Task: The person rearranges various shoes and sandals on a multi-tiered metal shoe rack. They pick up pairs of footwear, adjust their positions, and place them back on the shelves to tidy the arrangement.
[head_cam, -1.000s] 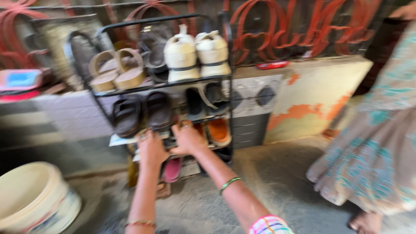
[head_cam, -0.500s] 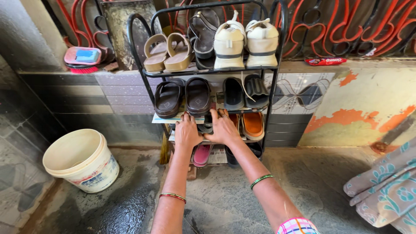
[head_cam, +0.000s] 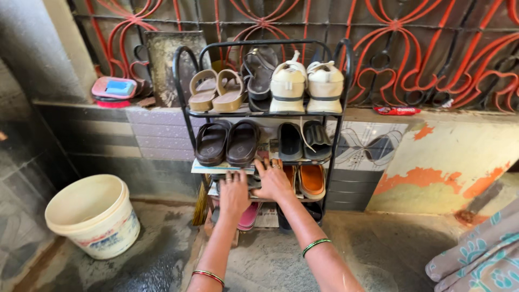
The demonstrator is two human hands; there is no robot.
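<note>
Your left hand [head_cam: 233,196] and right hand [head_cam: 274,183] are bare, no gloves. Both forearms are uncovered up to the bottom edge of the view. Your left wrist carries a thin bangle [head_cam: 208,276] in red with a gold-toned band. Your right forearm carries a thin green bangle [head_cam: 315,246]. A ring [head_cam: 275,166] sits on one of your right fingers; its detail is too small to tell.

The shoe rack [head_cam: 339,130] is made of thin black metal tubing, painted glossy. The brown sandals [head_cam: 227,143] look like matt leather or rubber. The white bucket [head_cam: 92,216] is smooth plastic. The floor [head_cam: 378,254] is rough grey concrete, seen damp in patches.
</note>
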